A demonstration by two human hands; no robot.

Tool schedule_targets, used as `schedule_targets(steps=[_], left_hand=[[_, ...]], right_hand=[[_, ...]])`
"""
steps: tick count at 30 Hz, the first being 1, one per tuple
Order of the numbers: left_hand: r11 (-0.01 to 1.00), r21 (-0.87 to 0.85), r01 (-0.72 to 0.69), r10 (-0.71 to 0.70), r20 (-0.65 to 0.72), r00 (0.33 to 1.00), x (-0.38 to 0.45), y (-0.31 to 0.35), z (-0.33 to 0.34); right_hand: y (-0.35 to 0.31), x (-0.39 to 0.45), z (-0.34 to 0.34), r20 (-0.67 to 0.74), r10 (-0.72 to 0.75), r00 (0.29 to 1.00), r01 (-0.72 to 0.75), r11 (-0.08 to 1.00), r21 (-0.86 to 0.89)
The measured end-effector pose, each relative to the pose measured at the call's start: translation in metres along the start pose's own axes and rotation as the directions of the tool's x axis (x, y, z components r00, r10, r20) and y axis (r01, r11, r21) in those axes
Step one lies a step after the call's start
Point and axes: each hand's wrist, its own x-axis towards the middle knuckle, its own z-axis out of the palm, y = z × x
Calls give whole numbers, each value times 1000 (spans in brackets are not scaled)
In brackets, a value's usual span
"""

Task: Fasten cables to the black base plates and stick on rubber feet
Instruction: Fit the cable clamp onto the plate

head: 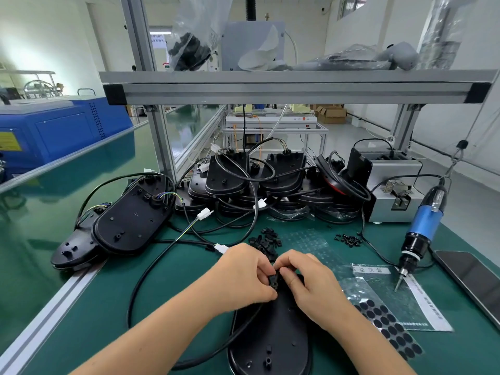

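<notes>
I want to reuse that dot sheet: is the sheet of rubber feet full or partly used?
Cannot tell: the sheet of rubber feet shows full rows, but its lower end leaves the picture.

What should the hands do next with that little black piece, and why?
Probably press the small black clip down onto the base plate. Both the left hand and right hand pinch it at the plate's far end, where the cable comes in, and the electric screwdriver hangs unused.

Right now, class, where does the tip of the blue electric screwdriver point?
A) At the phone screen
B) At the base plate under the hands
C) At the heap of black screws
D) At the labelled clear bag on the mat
D: the blue electric screwdriver hangs tilted, its bit tip touching or just above the labelled clear bag, apart from the screws, the phone and the base plate.
</notes>
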Motion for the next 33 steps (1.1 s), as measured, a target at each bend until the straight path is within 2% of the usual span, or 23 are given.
schedule_targets(steps=[4, 7, 14, 19, 27, 33], left_hand=[[985, 162, -64, 81, -103, 991, -3, 1, 5], [978, 189, -89, 114, -127, 985, -3, -1, 6], [984, 112, -139, 153, -128, 980, -1, -12, 3], [993, 24, -117, 119, -84, 989, 0, -17, -2], [991, -92, -98, 83, -156, 984, 0, -29, 4], [981, -182, -65, 38, -152, 988, -2, -36, 4]], right_hand=[[2, -2, -1, 32, -17, 999, 16, 999, 33], [2, -2, 1, 9, -2, 1000, 2, 998, 61], [3, 2, -1, 67, 33, 997, -41, 992, 123], [0, 9, -3, 152, 19, 988, -43, 986, 160], [-3, 9, 7, 77, -15, 997, 6, 993, 118], [-6, 11, 10, 57, 0, 998, -4, 998, 60]])
